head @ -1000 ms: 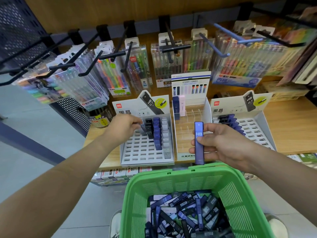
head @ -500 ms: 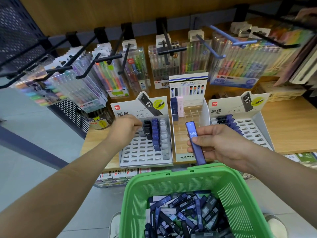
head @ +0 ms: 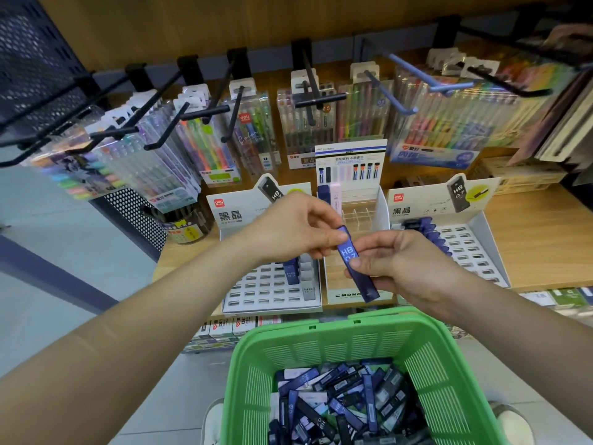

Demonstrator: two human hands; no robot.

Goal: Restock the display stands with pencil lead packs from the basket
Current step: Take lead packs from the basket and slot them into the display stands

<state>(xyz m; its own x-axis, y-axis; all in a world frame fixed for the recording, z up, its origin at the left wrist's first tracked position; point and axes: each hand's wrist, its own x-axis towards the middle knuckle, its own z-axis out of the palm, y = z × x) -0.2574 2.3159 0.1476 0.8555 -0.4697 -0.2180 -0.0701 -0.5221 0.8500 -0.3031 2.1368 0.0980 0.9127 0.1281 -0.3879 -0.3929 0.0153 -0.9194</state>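
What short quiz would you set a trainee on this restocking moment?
1. True or false: the left hand and the right hand both hold the blue lead pack.
2. The held pack reads: A) 2B 0.5 B) HB 0.7 C) H 0.3.
3. Fill in: the loose packs lie in the ___ basket.
Key: 1 true; 2 B; 3 green.

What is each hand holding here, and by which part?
Both hold one blue lead pack marked HB 0.7. The left hand pinches its upper end, the right hand grips its middle, and the lower end sticks out free.
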